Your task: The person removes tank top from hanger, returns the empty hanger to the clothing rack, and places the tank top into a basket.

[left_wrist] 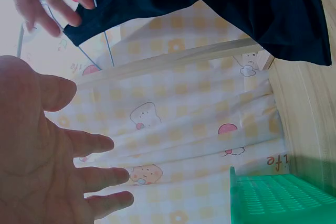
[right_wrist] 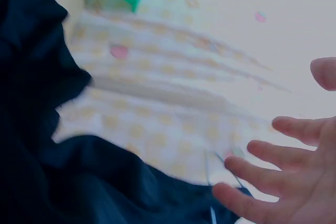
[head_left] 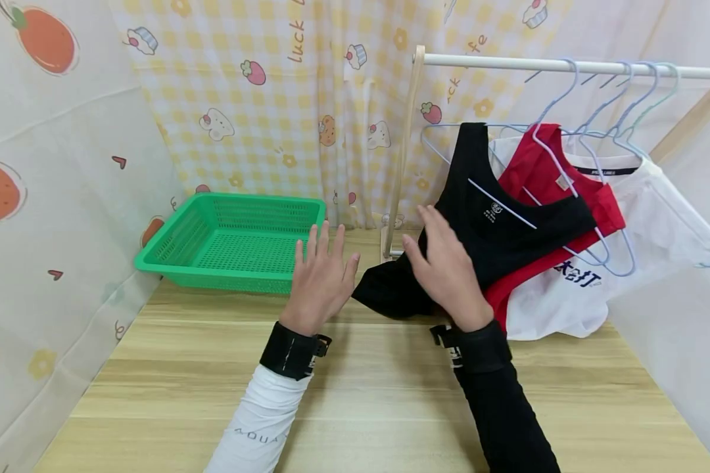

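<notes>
Checked curtains (head_left: 272,151) back a worktop (head_left: 378,407) where a black top (head_left: 509,253), slanting from upper right to lower left, hangs just beyond the right hand (head_left: 448,272). Fingers on both hands are straight, parted and empty; the left hand (head_left: 319,284) is farther off, near a basket (head_left: 231,279).

The table (head_left: 378,401) has a light wooden top, and its grain runs from left to right. A green basket (head_left: 225,274) with holes in its walls stands directly on it, at the far left part. To the right of this basket, a foot (head_left: 384,246) of the clothes rack (head_left: 408,131) also stands on the tabletop, near the far edge.
</notes>
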`<state>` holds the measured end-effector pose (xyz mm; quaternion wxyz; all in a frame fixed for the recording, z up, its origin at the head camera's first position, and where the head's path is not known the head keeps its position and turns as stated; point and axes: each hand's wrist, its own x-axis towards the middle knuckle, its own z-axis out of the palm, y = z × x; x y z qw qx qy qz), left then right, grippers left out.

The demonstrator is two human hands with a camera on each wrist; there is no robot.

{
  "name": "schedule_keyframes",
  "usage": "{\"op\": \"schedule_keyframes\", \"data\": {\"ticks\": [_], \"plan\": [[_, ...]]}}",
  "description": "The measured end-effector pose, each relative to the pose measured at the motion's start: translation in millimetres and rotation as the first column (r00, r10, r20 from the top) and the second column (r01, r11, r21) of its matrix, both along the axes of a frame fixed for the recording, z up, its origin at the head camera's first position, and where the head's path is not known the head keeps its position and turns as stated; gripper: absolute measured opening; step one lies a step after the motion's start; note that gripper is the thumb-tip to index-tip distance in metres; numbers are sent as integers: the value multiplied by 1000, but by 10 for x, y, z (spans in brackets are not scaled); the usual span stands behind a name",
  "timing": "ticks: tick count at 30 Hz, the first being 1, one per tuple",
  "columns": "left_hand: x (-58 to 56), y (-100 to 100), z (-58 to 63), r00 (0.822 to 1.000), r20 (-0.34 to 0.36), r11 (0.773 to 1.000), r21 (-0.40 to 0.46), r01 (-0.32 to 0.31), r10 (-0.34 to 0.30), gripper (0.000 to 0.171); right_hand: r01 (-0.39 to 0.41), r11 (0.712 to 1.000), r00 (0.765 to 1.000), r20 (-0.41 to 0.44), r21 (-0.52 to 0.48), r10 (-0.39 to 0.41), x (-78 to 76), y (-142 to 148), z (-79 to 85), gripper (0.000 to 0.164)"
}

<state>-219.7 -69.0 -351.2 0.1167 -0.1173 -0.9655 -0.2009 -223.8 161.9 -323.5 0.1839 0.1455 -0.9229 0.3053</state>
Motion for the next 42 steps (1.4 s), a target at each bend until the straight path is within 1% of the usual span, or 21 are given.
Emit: {"op": "schedule_keyframes", "data": {"ticks": [3,5,6,9,10,12,13,15,16,19,21,23,25,28,32,34,37,39,42], "plan": [[0,3,-4,1000,8,1000,3,3,-3,67,5,995,993,-118,-101,-17,30,140,108,63],[1,2,-5,1000,9,1000,5,4,-4,67,8,985,974,-222,-170,-46,61,235,173,60],[3,3,-5,1000,7,1000,4,4,-4,67,14,979,960,-270,-203,-70,79,283,204,59],[3,7,-4,1000,4,1000,4,6,-6,66,40,950,904,-394,-308,-166,128,422,276,56],[2,8,-2,1000,4,1000,2,7,-7,66,51,942,884,-424,-330,-197,142,470,294,56],[-1,12,0,1000,8,1000,2,9,-9,66,83,928,852,-458,-362,-255,156,575,321,56],[-2,11,3,1000,9,1000,2,9,-9,66,105,919,841,-459,-379,-285,160,624,331,57],[-4,12,6,1000,11,1000,2,10,-10,66,175,904,828,-438,-391,-350,163,729,341,61],[-5,11,8,1000,14,1000,3,10,-10,66,220,895,825,-415,-389,-383,167,783,345,63],[-4,11,11,1000,16,1000,9,12,-12,67,350,856,811,-335,-381,-480,171,920,341,70],[-4,11,10,1000,15,1000,13,12,-12,67,419,835,801,-288,-356,-524,174,995,338,73],[-4,10,6,1000,13,1000,13,11,-11,67,459,819,796,-249,-344,-551,176,1044,340,75],[-5,10,1,1000,10,1000,10,10,-10,67,473,810,792,-235,-346,-563,175,1071,341,74],[-8,9,-6,1000,6,1000,3,9,-9,67,467,798,783,-241,-381,-573,170,1077,343,69],[-9,15,-4,1000,0,1000,-2,9,-9,67,462,790,767,-266,-404,-584,150,1057,335,57],[-10,19,-2,1000,-2,1000,-1,10,-10,66,469,791,758,-279,-393,-589,133,1039,323,50],[-13,23,-4,1000,1,1000,0,11,-11,66,458,798,751,-310,-392,-583,91,1004,294,39],[-14,24,-7,1000,5,1000,2,13,-13,66,442,799,744,-330,-408,-581,56,979,274,34],[-7,29,-7,1000,10,1000,5,16,-16,67,414,789,730,-353,-454,-586,8,951,250,31]]}}
